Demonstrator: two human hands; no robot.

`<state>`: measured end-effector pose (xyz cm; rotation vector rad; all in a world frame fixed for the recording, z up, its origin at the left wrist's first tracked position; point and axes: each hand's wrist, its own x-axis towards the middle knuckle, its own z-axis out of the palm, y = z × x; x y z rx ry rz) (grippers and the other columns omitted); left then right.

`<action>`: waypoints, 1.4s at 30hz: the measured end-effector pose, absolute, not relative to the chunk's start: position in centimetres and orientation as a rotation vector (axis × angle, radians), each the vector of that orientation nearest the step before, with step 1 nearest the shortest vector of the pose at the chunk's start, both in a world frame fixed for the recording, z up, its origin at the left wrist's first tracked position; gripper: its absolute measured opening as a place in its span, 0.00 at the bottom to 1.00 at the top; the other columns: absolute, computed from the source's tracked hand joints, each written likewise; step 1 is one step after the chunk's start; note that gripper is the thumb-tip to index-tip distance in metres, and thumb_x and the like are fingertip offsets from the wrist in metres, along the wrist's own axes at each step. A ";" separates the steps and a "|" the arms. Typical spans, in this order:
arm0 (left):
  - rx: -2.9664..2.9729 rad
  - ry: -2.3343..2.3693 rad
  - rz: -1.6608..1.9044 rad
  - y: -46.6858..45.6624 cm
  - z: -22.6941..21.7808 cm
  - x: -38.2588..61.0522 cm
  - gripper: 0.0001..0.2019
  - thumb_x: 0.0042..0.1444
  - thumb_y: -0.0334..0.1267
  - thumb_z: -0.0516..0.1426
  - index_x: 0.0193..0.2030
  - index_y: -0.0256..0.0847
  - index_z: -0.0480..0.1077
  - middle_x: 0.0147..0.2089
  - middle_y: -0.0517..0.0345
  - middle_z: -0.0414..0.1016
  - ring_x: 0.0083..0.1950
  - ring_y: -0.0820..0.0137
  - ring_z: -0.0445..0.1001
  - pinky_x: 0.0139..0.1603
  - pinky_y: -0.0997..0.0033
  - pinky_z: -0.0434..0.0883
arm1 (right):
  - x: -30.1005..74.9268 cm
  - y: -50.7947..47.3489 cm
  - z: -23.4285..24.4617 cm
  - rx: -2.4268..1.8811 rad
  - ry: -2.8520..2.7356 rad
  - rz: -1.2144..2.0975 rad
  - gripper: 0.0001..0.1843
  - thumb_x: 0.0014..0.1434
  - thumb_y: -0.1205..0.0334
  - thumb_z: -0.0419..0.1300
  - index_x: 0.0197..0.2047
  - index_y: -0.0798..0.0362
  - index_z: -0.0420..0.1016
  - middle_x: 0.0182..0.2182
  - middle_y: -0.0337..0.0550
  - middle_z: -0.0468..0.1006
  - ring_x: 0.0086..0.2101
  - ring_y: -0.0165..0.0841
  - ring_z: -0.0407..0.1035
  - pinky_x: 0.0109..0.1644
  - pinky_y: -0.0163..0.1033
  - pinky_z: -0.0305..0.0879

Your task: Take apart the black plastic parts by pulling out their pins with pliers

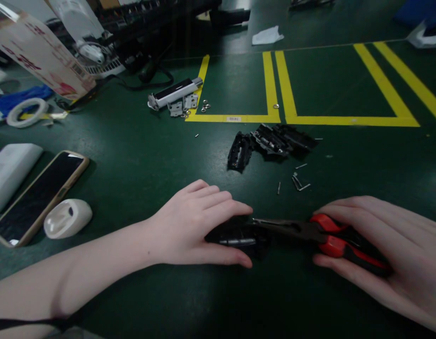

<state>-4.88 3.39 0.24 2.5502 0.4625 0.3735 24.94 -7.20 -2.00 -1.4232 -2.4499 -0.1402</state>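
My left hand is closed around a black plastic part on the green table, thumb on the near side and fingers on the far side. Part of that piece is hidden by the hand. In my right hand are needle-nose pliers with red and black handles. Their thin jaws point left, and the tips meet the black part close to my left index fingertip. Whether the tips grip a pin there I cannot make out. Beyond the hands lie several small metal pins and more black plastic parts.
Left of my arm lie a phone, a white oval case and a white box-like device. Farther back are a silver-and-black device, small metal rings, a tape roll and yellow tape lines.
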 end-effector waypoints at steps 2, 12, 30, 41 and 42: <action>2.567 0.470 0.373 3.4 0.2 -4.8 0.29 0.55 0.58 0.60 0.53 0.36 0.70 0.38 0.59 0.76 0.39 0.71 0.73 0.40 0.68 0.61 | 24.8 -7.3 -2.0 -1.437 -2.449 -0.136 0.25 0.60 0.36 0.52 0.47 0.49 0.69 0.38 0.44 0.77 0.34 0.37 0.74 0.31 0.41 0.72; 2.601 0.458 0.340 3.3 0.0 -5.0 0.32 0.52 0.61 0.61 0.56 0.40 0.68 0.43 0.56 0.77 0.42 0.67 0.74 0.43 0.65 0.62 | 24.3 -6.5 -1.0 -1.454 -2.377 0.036 0.22 0.61 0.38 0.52 0.46 0.46 0.68 0.34 0.41 0.76 0.29 0.34 0.74 0.25 0.36 0.71; 2.514 0.510 0.318 3.3 0.4 -4.9 0.18 0.62 0.52 0.57 0.48 0.38 0.70 0.41 0.56 0.77 0.40 0.69 0.73 0.42 0.67 0.62 | 24.5 -6.6 -0.8 -1.451 -2.332 0.179 0.20 0.59 0.38 0.56 0.46 0.43 0.68 0.34 0.39 0.78 0.27 0.35 0.72 0.23 0.37 0.68; 2.475 0.492 0.345 3.4 0.6 -4.9 0.23 0.58 0.60 0.57 0.40 0.38 0.71 0.34 0.60 0.74 0.35 0.72 0.71 0.40 0.69 0.60 | 25.5 -6.2 -1.3 -1.653 -2.285 -0.025 0.24 0.59 0.36 0.54 0.45 0.47 0.69 0.36 0.41 0.76 0.30 0.35 0.72 0.27 0.39 0.66; 2.479 0.493 0.344 3.4 0.6 -4.9 0.23 0.58 0.60 0.57 0.39 0.39 0.71 0.33 0.61 0.74 0.35 0.72 0.70 0.40 0.69 0.59 | 25.4 -6.2 -1.4 -1.661 -2.278 -0.034 0.25 0.59 0.35 0.54 0.46 0.47 0.70 0.37 0.42 0.76 0.31 0.36 0.72 0.28 0.39 0.66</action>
